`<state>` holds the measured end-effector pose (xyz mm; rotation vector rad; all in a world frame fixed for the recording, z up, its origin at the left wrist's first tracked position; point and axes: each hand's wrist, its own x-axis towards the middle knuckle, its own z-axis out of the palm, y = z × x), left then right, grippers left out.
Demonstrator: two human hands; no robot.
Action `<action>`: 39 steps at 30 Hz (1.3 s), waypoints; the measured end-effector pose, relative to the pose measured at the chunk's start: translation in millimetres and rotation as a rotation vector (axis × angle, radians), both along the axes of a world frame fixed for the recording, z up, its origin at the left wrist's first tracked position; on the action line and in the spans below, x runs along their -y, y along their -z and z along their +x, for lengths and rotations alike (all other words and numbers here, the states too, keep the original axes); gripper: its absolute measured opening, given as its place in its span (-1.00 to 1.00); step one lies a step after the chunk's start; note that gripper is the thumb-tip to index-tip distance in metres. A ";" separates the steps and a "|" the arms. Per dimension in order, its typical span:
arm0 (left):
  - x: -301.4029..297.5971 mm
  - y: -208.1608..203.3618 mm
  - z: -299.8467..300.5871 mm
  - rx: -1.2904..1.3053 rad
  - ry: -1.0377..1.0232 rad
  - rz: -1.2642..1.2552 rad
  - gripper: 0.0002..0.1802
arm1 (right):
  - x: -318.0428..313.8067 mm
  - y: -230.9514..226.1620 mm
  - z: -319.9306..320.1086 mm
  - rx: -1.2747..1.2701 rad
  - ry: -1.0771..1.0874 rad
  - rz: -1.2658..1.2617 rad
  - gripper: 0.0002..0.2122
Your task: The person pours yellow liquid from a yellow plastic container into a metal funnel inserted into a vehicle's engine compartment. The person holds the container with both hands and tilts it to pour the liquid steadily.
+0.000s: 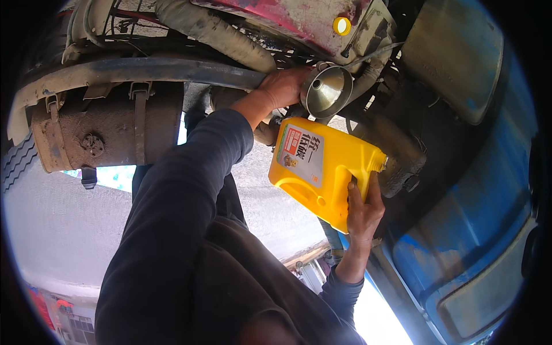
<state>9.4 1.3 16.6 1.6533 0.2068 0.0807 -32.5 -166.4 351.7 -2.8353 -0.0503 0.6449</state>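
Note:
A yellow plastic oil jug [330, 184] with a pale label hangs tilted, its neck at the right end. My right hand [365, 213] is closed round the jug's handle. Just above the jug is a shiny metal funnel [336, 95], its wide mouth facing me and its spout hole visible inside. My left hand [286, 87] grips the funnel at its left side; the fingertips are hidden behind it. What the spout rests in is out of sight. A round yellow cap [341, 26] sits on a dirty red engine part [305, 20].
A curved metal bar [144, 70] and a wrapped hose [215, 33] run across the upper left. Below them hangs a rusty strapped tank [115, 129]. Blue vehicle panels [460, 230] rise on the right, with a grimy reservoir-like box [454, 54] above. Pale concrete ground [75, 230] lies beneath.

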 end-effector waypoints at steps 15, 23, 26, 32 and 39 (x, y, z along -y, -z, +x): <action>-3.4 1.4 1.4 -0.015 0.037 0.064 -0.49 | -40.3 -39.9 14.9 -0.222 -0.089 -0.129 -0.48; -2.7 -1.6 1.7 0.035 -0.015 0.038 -0.53 | -49.0 -21.9 44.0 -0.368 -0.324 -0.153 -0.58; -2.7 -3.9 -1.0 0.032 -0.043 -0.002 -0.53 | -49.3 -13.3 59.1 -0.416 -0.460 -0.125 -0.67; -3.3 -1.1 1.3 0.015 0.040 0.030 -0.49 | -48.5 4.0 86.9 -0.479 -0.688 -0.071 -0.74; 1.6 8.8 -0.8 0.029 0.001 0.045 -0.49 | -79.7 12.3 105.5 -0.639 -0.526 -0.280 -0.67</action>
